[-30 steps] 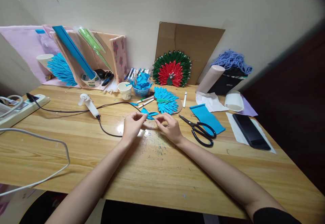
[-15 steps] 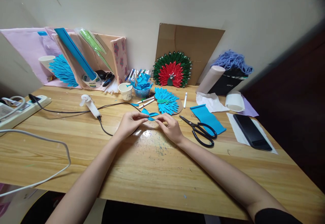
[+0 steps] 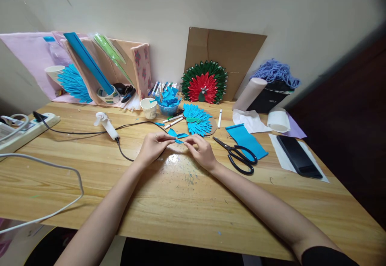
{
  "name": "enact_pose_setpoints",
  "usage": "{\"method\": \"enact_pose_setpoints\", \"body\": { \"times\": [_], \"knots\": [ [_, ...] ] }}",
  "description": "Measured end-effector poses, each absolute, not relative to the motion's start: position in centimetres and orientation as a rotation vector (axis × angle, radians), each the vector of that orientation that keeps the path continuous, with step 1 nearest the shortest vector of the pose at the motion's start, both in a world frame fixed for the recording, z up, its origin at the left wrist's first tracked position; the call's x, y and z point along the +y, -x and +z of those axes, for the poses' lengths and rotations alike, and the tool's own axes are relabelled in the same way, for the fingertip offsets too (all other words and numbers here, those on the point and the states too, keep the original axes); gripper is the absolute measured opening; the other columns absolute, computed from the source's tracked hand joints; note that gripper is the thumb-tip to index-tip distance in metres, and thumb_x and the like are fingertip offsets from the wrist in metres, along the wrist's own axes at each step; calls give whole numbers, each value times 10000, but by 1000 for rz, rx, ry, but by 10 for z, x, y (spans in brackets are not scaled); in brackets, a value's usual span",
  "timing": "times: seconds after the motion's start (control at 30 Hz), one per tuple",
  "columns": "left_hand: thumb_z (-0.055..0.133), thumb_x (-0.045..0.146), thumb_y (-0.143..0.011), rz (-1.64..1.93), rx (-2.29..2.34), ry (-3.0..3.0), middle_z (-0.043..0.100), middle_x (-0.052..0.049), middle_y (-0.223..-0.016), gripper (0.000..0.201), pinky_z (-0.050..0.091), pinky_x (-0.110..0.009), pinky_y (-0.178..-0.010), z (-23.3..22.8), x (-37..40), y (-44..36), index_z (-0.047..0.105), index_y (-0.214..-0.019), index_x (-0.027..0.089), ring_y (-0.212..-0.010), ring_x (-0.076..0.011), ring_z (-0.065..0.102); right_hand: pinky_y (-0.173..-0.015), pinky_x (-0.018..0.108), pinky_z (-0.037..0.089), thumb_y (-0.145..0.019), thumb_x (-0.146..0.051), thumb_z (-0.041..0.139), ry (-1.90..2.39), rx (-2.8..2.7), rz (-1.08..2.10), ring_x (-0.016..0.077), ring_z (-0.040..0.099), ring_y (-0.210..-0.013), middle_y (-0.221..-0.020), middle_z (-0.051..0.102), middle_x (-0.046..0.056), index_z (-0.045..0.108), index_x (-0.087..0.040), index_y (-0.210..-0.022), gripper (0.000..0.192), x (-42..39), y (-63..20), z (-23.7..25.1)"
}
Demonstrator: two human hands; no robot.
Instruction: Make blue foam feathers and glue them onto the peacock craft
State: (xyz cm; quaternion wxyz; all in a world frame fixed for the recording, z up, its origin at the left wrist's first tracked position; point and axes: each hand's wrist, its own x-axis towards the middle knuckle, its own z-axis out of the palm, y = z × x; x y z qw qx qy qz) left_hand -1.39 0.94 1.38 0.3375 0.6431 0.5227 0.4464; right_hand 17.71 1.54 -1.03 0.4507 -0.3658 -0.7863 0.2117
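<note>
Between my hands is a small blue paper petal (image 3: 179, 141), pinched at both ends over the table. My left hand (image 3: 154, 147) grips its left end between thumb and fingers. Its right end sits in the pinch of my right hand (image 3: 201, 150). More loose blue petals (image 3: 172, 132) show just behind the fingertips. Beyond them lies a blue layered-petal bird (image 3: 197, 119) with a green body on a round brown card. Black-handled scissors (image 3: 238, 153) rest to the right of my right hand, partly over a blue crepe paper strip (image 3: 245, 139).
A white glue gun (image 3: 107, 126) with a black cord stands left of my hands. Behind are a paper cup (image 3: 148, 108), a tub of blue scraps (image 3: 169, 104) and a red-and-green peacock (image 3: 204, 85) against cardboard. A phone (image 3: 298, 156) lies right; a power strip (image 3: 36, 129) lies left.
Almost nothing differs. Both hands keep their pinch on the blue petal in nearly the same place, with only a very slight shift of the view.
</note>
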Motion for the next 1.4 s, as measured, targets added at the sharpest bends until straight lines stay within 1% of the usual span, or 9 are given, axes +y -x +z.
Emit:
{"method": "enact_pose_setpoints", "body": {
  "times": [0.23,0.43,0.67,0.9,1.0,1.1,1.2,1.3,1.4],
  "knots": [
    [638,311,-686,1121,1366,-1715,708,-48,-734,143,501,-272,-649,19,8,13,724,-738,209,-685,-191,638,-689,311,481,-846,-199,512,921,-1959,529,170,567,-743,-798,609,44,586,-197,-851,74,15,-178,-10],
    [660,310,-655,1169,1360,-1642,704,-48,-716,133,504,-274,-659,17,8,13,724,-705,204,-678,-192,635,-695,314,481,-846,-207,508,895,-1966,535,174,574,-755,-805,619,43,586,-206,-860,80,15,-178,-9],
    [629,284,-685,1146,1382,-1756,704,-48,-733,131,496,-251,-655,17,9,16,724,-714,199,-697,-182,642,-678,309,475,-846,-216,508,911,-1963,517,170,564,-731,-782,606,43,575,-200,-843,69,15,-177,-9],
    [629,227,-624,1154,1415,-1628,700,-45,-690,122,500,-241,-577,15,9,16,712,-697,176,-631,-177,632,-659,289,475,-829,-205,517,907,-1967,497,163,570,-731,-765,601,34,584,-201,-830,67,15,-176,-9],
    [634,204,-595,1220,1487,-1582,693,-39,-670,111,501,-239,-596,16,12,19,697,-678,165,-622,-167,631,-653,291,474,-830,-209,517,926,-1956,508,161,563,-712,-761,597,35,586,-200,-830,70,15,-178,-10],
    [641,210,-586,1294,1541,-1484,695,-54,-698,124,504,-242,-619,16,16,26,687,-683,147,-643,-168,636,-617,278,468,-837,-226,516,973,-1912,543,151,548,-674,-766,594,36,588,-198,-826,78,17,-180,-11],
    [637,235,-603,1323,1569,-1421,699,-75,-739,158,504,-252,-637,16,18,30,685,-716,135,-679,-178,643,-591,271,445,-830,-235,531,1051,-1873,527,149,535,-658,-758,600,32,589,-193,-786,84,20,-181,-13],
    [631,252,-619,1315,1587,-1432,700,-84,-749,166,504,-270,-664,13,17,29,684,-724,134,-701,-190,648,-602,280,422,-815,-247,556,1137,-1844,465,161,529,-677,-730,608,27,598,-191,-758,90,22,-181,-14],
    [618,263,-641,1277,1581,-1479,699,-79,-743,170,501,-271,-638,9,15,23,684,-740,142,-682,-191,646,-608,286,408,-810,-269,567,1184,-1832,435,167,520,-681,-712,609,24,603,-192,-747,106,24,-182,-15]
  ]
}}
